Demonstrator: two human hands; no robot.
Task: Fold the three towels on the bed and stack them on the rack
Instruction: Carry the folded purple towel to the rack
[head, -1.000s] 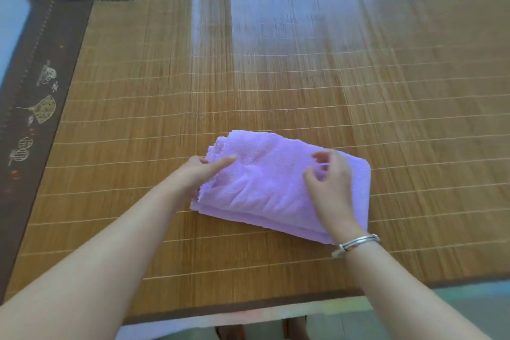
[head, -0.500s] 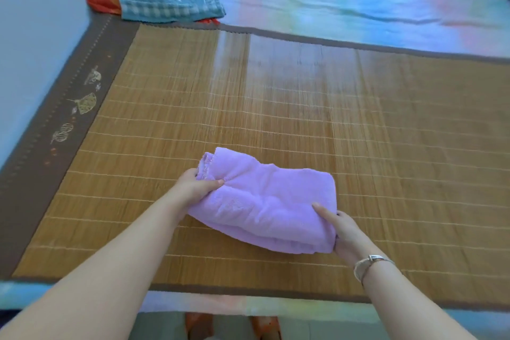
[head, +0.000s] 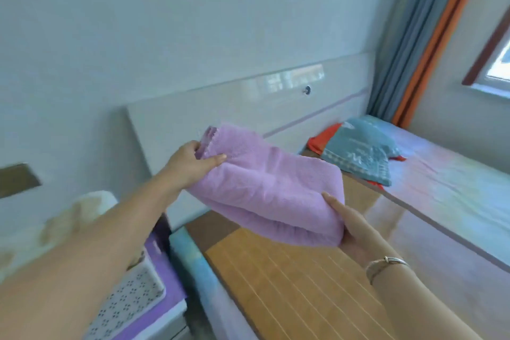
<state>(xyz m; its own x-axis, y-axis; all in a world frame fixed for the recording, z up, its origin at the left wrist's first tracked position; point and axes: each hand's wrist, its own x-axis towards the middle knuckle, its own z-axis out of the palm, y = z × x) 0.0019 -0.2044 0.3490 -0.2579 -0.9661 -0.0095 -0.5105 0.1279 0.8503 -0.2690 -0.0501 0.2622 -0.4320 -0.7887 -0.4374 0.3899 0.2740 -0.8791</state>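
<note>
Folded lilac towel (head: pixel 271 188), centre of frame, held in the air above the bamboo mat (head: pixel 298 281): left hand (head: pixel 190 164) pinching its upper-left end between thumb and fingers, right hand (head: pixel 352 229) cupped under its lower-right edge, thumb pressed on top.

A home bedroom: bed (head: pixel 447 201) with bamboo mat (head: pixel 298 284), pale headboard (head: pixel 248 107) along its far edge, curtains (head: pixel 419 36) beside a window (head: pixel 496 63).

Your arms are bare to the frame edge, no sleeves showing. Right wrist: thin silver-toned bangle (head: pixel 386 263) with a small clasp or knot, possibly doubled; blur hides detail.
</note>
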